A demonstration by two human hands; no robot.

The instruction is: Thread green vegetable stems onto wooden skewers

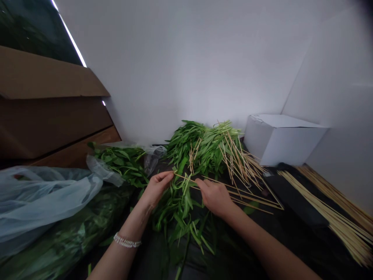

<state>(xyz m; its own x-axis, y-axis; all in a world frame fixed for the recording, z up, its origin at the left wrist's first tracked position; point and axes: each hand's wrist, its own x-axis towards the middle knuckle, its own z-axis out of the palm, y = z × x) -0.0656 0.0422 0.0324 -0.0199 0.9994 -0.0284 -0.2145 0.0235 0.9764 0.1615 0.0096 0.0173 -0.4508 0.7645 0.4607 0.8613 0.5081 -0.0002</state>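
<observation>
My left hand point(155, 188) pinches the leafy greens point(176, 202) at the tip of a bamboo skewer point(186, 179), fingers pressed together; a beaded bracelet is on that wrist. My right hand point(215, 196) is closed around the same skewer a little to the right, with stems draped over it. Behind both hands lies a pile of greens threaded on skewers point(215, 151), the bare stick ends fanning out to the right.
A bundle of unused skewers point(326, 212) lies on the dark surface at the right, near a white box point(281, 138). Loose greens point(122, 161) and plastic bags point(43, 198) are at the left, with cardboard boxes point(49, 105) behind them.
</observation>
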